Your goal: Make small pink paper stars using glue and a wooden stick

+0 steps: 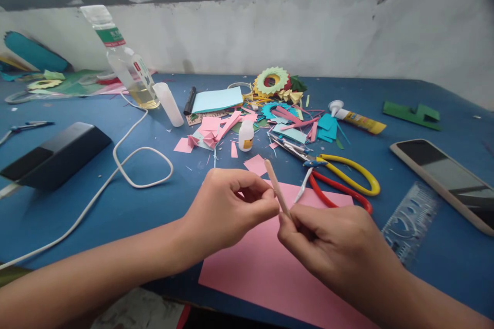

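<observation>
Both hands meet above a flat, matte pink paper sheet lying on the blue bench. I see a slim, tightly rolled pink paper stick rising at a slant between them. My right hand, knuckles up, has its fingers closed on the stick's lower end. My left hand curls inward, thumb and forefinger pinching the stick's middle. Just beyond lie yellow-and-red-handled scissors, glossy and curved, a small white glue bottle, and a clear plastic ruler to the right.
</observation>
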`<state>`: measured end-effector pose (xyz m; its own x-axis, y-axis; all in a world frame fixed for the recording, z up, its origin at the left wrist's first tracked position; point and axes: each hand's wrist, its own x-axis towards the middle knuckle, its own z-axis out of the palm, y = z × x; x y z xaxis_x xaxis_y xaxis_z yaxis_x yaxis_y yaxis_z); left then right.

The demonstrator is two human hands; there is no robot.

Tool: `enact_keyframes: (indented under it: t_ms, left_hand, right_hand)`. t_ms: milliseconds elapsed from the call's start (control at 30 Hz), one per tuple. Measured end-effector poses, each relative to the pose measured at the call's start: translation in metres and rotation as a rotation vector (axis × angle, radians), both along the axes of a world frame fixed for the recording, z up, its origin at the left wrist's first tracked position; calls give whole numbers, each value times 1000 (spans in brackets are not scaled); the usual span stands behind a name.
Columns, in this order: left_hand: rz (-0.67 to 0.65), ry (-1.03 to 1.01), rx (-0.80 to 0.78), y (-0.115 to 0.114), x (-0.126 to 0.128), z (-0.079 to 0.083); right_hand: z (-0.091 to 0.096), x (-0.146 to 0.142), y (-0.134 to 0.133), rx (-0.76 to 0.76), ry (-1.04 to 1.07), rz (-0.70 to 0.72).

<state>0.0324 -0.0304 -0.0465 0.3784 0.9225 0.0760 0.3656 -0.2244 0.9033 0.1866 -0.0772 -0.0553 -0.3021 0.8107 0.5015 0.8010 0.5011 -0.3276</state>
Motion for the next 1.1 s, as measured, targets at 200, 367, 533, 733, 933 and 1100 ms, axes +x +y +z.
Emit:
enact_keyframes:
  t_ms: [200, 367, 533, 733, 933, 1100]
  left_hand:
    - [5, -2, 49, -1, -1, 3]
    - [-4, 2, 75, -2, -2, 5]
    - [-3, -2, 103, -3, -3, 9]
    - [-32, 7, 247, -4, -4, 13]
    - [-39, -46, 301, -3, -11, 21]
    - [-47, -76, 152, 5, -16, 18]
  right_hand:
    - [2, -1, 1, -51, 44, 13]
    - [6, 0, -1, -78, 73, 45]
    - [9, 0, -2, -105, 100, 61]
    - [11, 1, -2, -106, 116, 78]
    - [13, 8, 4, -155, 143, 26]
    - [13, 7, 3, -218, 238, 122]
